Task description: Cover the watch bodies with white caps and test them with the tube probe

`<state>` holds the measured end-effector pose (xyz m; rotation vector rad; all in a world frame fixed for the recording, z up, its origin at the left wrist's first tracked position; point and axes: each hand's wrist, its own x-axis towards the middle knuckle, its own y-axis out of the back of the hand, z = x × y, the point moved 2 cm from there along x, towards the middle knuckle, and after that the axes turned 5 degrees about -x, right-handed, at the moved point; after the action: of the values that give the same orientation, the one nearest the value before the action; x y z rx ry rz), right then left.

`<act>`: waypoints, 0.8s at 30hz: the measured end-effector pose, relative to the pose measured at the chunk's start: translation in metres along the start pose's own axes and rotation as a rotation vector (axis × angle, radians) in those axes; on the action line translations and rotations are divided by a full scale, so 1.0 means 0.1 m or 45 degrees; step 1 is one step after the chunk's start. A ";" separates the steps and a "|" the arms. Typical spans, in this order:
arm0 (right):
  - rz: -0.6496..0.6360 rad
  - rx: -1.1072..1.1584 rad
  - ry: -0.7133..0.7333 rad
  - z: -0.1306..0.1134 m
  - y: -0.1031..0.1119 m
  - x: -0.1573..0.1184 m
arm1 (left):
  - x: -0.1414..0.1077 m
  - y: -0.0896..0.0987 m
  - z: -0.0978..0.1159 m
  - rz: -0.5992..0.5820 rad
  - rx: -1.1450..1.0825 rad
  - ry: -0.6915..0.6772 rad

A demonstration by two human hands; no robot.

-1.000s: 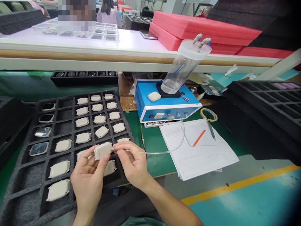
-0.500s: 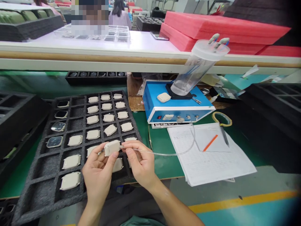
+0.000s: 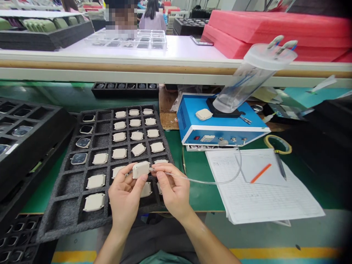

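Observation:
My left hand point(image 3: 125, 190) grips a cream watch case point(image 3: 141, 170) between thumb and fingers, above a dark foam tray. Pinched in my right hand point(image 3: 173, 187) is the end of a clear thin tube point(image 3: 203, 181), its tip meeting the case's right side. From there the tube curves to the front of a blue machine point(image 3: 222, 126). Below my hands, the foam tray point(image 3: 62, 216) bears cream watch cases in many pockets, plus several dark-screened watches point(image 3: 79, 158) in its left column.
A tilted clear cylinder point(image 3: 242, 86) and another cream case point(image 3: 204, 114) sit on the machine. Papers point(image 3: 264, 205) with a pen point(image 3: 279, 165) lie right, near a tape roll point(image 3: 287, 145). Black trays point(image 3: 35, 135) are stacked left. Red foam blocks point(image 3: 264, 33) rest on the shelf; people are beyond.
The view has swung left, so everything sits farther right in the picture. Both hands keep the same hold on the watch case and the tube.

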<state>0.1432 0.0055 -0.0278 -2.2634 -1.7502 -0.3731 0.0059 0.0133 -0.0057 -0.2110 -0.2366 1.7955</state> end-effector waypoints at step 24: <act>0.034 0.023 0.077 -0.06 -0.02 0.08 | -0.01 0.03 0.00 0.033 0.139 -0.056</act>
<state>0.1434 0.0113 -0.0194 -2.2368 -1.6857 -0.4140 0.0037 0.0121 -0.0066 -0.0975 -0.1666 1.8343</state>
